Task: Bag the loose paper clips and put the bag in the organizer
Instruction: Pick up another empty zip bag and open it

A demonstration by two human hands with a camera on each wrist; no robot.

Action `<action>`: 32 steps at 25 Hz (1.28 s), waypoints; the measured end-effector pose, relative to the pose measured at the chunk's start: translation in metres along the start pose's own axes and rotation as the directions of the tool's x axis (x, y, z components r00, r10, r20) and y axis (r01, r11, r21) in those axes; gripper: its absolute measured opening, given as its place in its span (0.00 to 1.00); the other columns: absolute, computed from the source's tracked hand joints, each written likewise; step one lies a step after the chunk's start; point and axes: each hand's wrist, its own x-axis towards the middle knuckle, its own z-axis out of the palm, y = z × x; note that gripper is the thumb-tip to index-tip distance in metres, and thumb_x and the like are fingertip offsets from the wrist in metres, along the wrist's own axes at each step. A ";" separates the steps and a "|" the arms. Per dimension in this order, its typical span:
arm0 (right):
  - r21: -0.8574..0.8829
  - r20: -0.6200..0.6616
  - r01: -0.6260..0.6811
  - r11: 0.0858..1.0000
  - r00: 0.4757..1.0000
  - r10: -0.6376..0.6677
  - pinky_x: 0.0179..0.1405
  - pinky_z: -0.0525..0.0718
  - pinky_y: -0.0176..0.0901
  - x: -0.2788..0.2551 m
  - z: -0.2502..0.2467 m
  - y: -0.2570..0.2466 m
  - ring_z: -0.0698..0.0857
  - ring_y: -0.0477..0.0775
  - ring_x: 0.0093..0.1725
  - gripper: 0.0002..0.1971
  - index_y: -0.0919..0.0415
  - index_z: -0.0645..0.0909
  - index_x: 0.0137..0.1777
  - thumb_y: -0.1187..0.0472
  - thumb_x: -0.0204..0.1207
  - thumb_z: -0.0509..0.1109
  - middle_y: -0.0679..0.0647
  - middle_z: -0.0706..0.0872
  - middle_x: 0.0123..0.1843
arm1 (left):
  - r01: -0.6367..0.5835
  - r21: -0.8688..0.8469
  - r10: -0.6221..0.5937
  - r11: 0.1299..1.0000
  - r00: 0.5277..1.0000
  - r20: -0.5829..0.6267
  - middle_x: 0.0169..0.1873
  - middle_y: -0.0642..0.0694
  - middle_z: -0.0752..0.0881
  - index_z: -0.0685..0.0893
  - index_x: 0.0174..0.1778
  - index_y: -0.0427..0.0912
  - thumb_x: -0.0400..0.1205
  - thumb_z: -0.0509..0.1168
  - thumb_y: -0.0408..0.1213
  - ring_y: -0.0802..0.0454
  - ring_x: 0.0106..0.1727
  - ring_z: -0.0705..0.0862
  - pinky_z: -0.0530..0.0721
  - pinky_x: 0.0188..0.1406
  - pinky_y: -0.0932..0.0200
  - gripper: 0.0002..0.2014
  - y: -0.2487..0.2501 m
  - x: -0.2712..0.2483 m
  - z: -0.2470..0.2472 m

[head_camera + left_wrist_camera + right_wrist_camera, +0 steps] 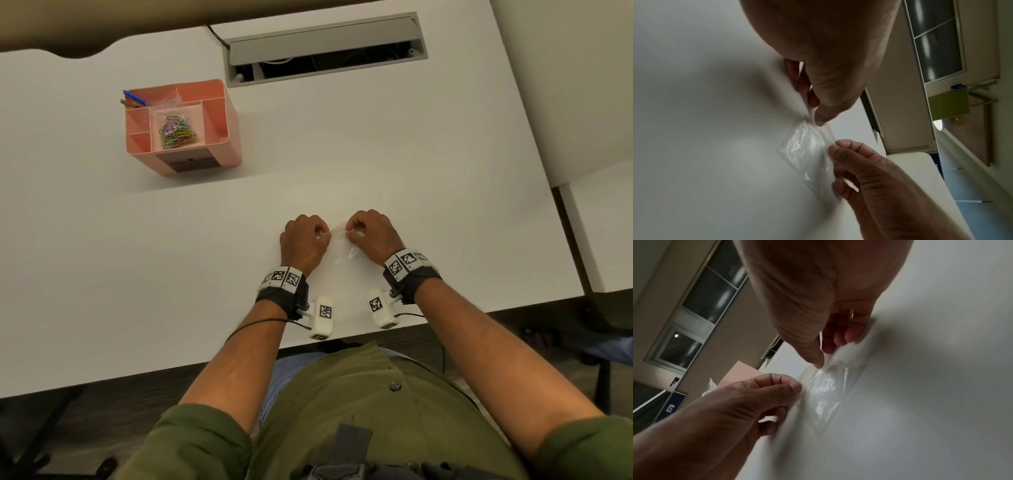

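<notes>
A small clear plastic bag (pixel 342 249) lies flat on the white desk (pixel 171 257) in front of me, and it looks empty. My left hand (pixel 323 235) pinches its top left corner, while my right hand (pixel 349 229) pinches the top edge on the right. The left wrist view shows the bag (pixel 805 152) stretched between the left hand (pixel 813 116) and the right hand (pixel 833 146). In the right wrist view, the bag (pixel 826 386) lies between the right hand (pixel 821 364) and the left hand (pixel 795 384). At the far left stands a pink organizer (pixel 219 147), holding a bag of coloured paper clips (pixel 176 132).
Pens (pixel 134 98) stick out of the organizer's back left compartment. A grey cable hatch (pixel 325 51) is open at the back of the desk. A gap to a second desk (pixel 568 219) runs along the right. The desk's front edge lies just behind my wrists.
</notes>
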 end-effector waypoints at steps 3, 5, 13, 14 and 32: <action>0.198 -0.001 -0.072 0.978 0.997 0.074 0.49 0.82 0.43 -0.005 -0.003 -0.009 0.85 0.50 0.48 0.03 0.52 0.84 0.46 0.59 0.75 0.74 0.51 0.86 0.49 | 0.069 -0.289 -0.057 0.955 0.997 0.050 0.44 0.50 0.90 0.85 0.45 0.49 0.83 0.71 0.39 0.49 0.47 0.87 0.88 0.55 0.44 0.02 -0.001 -0.003 -0.009; 0.362 0.007 -0.110 0.926 0.993 0.115 0.49 0.86 0.48 -0.010 -0.004 -0.018 0.88 0.51 0.46 0.03 0.52 0.84 0.45 0.59 0.75 0.75 0.51 0.89 0.46 | 0.151 -0.529 -0.124 0.835 0.989 0.086 0.45 0.43 0.92 0.85 0.46 0.46 0.82 0.70 0.35 0.49 0.42 0.89 0.89 0.50 0.45 0.02 0.002 -0.008 -0.017; 0.663 0.020 -0.096 0.743 0.994 0.110 0.40 0.86 0.37 -0.028 -0.004 -0.081 0.93 0.56 0.46 0.18 0.57 0.75 0.64 0.65 0.77 0.76 0.62 0.91 0.48 | 0.327 -0.885 -0.205 0.332 0.940 0.271 0.55 0.39 0.94 0.79 0.74 0.38 0.85 0.73 0.36 0.41 0.50 0.93 0.87 0.62 0.43 0.22 -0.015 -0.036 -0.052; 0.670 0.018 -0.092 0.737 0.994 0.107 0.40 0.86 0.36 -0.028 -0.002 -0.088 0.93 0.56 0.47 0.20 0.57 0.75 0.66 0.65 0.76 0.76 0.61 0.91 0.48 | 0.329 -0.883 -0.201 0.334 0.940 0.274 0.55 0.38 0.94 0.82 0.72 0.36 0.85 0.73 0.36 0.41 0.51 0.93 0.87 0.63 0.42 0.20 -0.020 -0.039 -0.058; 0.648 0.082 -0.014 0.762 0.995 -0.051 0.49 0.89 0.41 -0.049 0.044 -0.195 0.89 0.49 0.42 0.07 0.67 0.88 0.48 0.76 0.77 0.71 0.58 0.89 0.44 | 0.113 -0.880 -0.091 0.461 0.993 0.080 0.53 0.36 0.94 0.92 0.51 0.34 0.81 0.70 0.22 0.42 0.51 0.94 0.91 0.54 0.52 0.07 -0.093 -0.089 -0.182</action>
